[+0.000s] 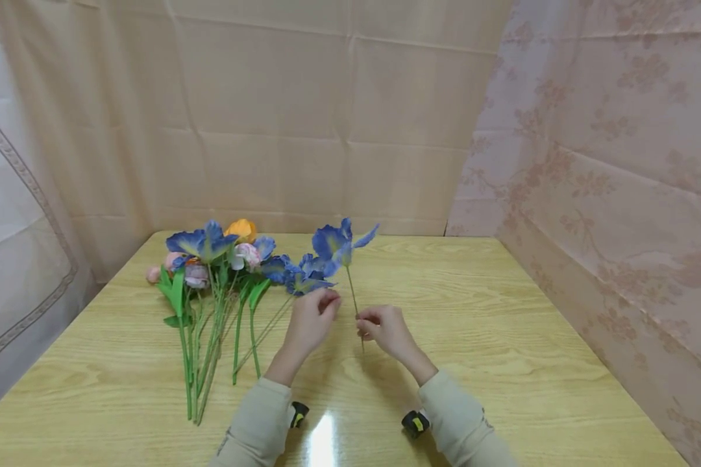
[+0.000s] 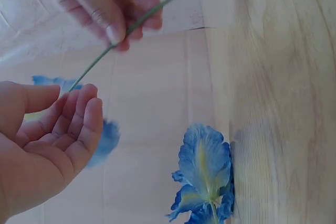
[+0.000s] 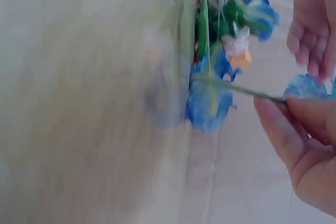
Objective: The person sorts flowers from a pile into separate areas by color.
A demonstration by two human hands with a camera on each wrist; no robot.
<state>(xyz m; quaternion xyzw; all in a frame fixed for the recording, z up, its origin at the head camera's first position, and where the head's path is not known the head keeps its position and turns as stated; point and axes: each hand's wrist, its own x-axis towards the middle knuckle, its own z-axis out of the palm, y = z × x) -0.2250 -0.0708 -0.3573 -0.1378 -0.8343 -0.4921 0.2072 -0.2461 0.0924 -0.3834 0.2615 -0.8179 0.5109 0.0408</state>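
Observation:
A blue artificial iris (image 1: 333, 243) stands raised above the table, its thin green stem (image 1: 352, 292) tilted slightly. Thumb and fingers of my right hand (image 1: 385, 329) pinch that stem near its lower end; the right wrist view shows the pinching fingertips (image 3: 270, 98) up close. To the left of the stem is my left hand (image 1: 315, 318), its fingers loosely bent and nothing between them. In the left wrist view the left hand (image 2: 52, 135) overlaps part of the raised bloom. More blue irises (image 1: 304, 275) lie on the table just beyond the left hand.
A pile of artificial flowers lies at the left, with another blue iris (image 1: 201, 243), an orange bloom (image 1: 242, 230), a pink-white bloom (image 1: 247, 255) and long green stems (image 1: 195, 370). The wooden table (image 1: 502, 337) meets a beige curtain (image 1: 269, 130) behind and patterned cloth (image 1: 619, 194) at right.

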